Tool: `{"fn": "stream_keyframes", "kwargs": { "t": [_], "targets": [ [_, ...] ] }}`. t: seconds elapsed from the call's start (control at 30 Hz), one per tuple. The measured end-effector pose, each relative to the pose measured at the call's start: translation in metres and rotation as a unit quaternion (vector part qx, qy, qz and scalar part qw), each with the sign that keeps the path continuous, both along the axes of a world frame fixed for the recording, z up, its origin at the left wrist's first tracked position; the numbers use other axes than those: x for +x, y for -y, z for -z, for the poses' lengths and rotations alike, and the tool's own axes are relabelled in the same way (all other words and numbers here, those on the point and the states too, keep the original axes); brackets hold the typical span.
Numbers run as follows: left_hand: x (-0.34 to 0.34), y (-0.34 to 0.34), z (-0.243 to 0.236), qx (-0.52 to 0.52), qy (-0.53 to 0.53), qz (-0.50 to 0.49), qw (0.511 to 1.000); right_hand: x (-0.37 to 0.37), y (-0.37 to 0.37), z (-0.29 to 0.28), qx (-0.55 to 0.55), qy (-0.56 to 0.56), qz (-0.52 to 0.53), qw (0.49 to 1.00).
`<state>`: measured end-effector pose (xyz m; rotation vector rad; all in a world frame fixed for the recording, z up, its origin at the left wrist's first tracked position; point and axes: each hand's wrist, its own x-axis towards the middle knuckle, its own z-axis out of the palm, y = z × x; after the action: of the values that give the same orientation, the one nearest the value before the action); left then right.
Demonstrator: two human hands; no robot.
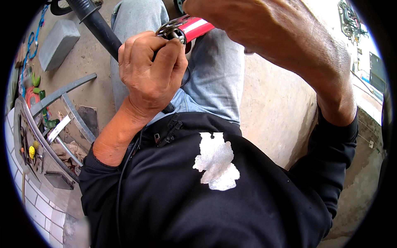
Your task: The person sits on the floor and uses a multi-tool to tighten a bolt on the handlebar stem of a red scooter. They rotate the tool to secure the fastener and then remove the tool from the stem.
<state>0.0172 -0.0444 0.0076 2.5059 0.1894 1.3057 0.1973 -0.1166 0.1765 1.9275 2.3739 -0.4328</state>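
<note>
My left hand (151, 72) is closed with its fingers and thumb bunched at the end of a red tube (197, 29). A silvery metal fitting (175, 34) sits at that end, partly covered by my fingertips. My right hand (231, 16) reaches in over the far end of the red tube. The upper edge of the picture cuts off its fingers, so their grip is hidden. A black tube (97, 29) slants down from the upper left behind my left hand, and its lower end (168, 108) shows below my wrist. My knees in pale jeans (219, 72) lie beneath the tube.
To the left, a grey block (61, 43) lies on the floor near a blue rope (41, 22). Closer in are bent grey metal bars (66, 89), a green tool (50, 123) and a yellow-topped item (32, 152). A low concrete wall (357, 165) borders the right side.
</note>
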Motion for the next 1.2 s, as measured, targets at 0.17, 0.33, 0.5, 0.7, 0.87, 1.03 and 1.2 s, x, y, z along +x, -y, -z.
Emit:
{"fn": "stream_keyframes", "kwargs": {
  "t": [0.17,0.33,0.5,0.7,0.87,1.03,1.2],
  "targets": [
    [-0.001,0.000,0.000,-0.004,-0.005,0.008,1.000,0.004,0.009,0.010,0.048,0.008,0.005,0.999],
    [0.000,0.000,0.001,-0.005,0.006,0.009,1.000,0.024,0.012,0.037,0.174,-0.047,-0.062,0.982],
    [0.001,-0.001,0.002,-0.005,0.005,0.011,1.000,0.027,0.008,0.040,0.122,0.013,-0.040,0.992],
    [0.003,-0.001,0.002,0.003,0.014,0.005,1.000,0.041,0.008,0.067,0.142,0.069,-0.061,0.986],
    [0.003,-0.002,0.003,0.004,0.017,0.003,1.000,0.041,-0.003,0.083,0.091,0.100,-0.040,0.990],
    [-0.002,-0.003,-0.004,-0.018,-0.014,0.030,0.999,0.045,-0.009,0.096,0.136,-0.003,-0.042,0.990],
    [-0.001,-0.003,-0.005,-0.009,-0.013,0.022,1.000,0.050,0.001,0.082,0.146,-0.058,-0.002,0.988]
  ]
}}
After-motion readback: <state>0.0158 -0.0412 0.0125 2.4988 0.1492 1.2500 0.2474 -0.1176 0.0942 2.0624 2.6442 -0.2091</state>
